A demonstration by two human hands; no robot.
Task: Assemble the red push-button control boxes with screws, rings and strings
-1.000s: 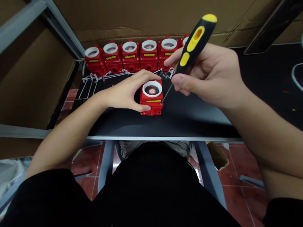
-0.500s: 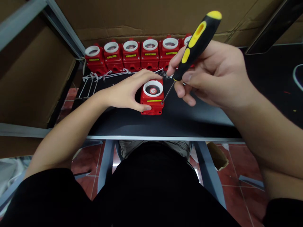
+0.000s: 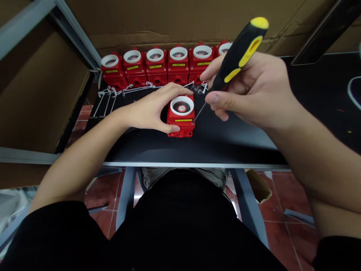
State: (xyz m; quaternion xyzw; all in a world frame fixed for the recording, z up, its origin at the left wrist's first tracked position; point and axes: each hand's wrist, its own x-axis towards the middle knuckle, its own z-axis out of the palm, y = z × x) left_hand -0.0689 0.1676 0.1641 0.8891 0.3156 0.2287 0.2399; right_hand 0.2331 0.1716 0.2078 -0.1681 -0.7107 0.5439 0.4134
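Rotated in place since the earlier frame, indicating turning under way, the screwdriver (image 3: 239, 56) remains pinched by the right hand (image 3: 256, 90), tip at the front-right corner of the red unit (image 3: 180, 122), which the left hand (image 3: 149, 109) clasps on the black table (image 3: 225, 145).

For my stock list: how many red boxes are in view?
7. Six red boxes stand in a back row, the rightmost partly hidden behind the right hand and its screwdriver; the front box is held by the left hand. More may be hidden.
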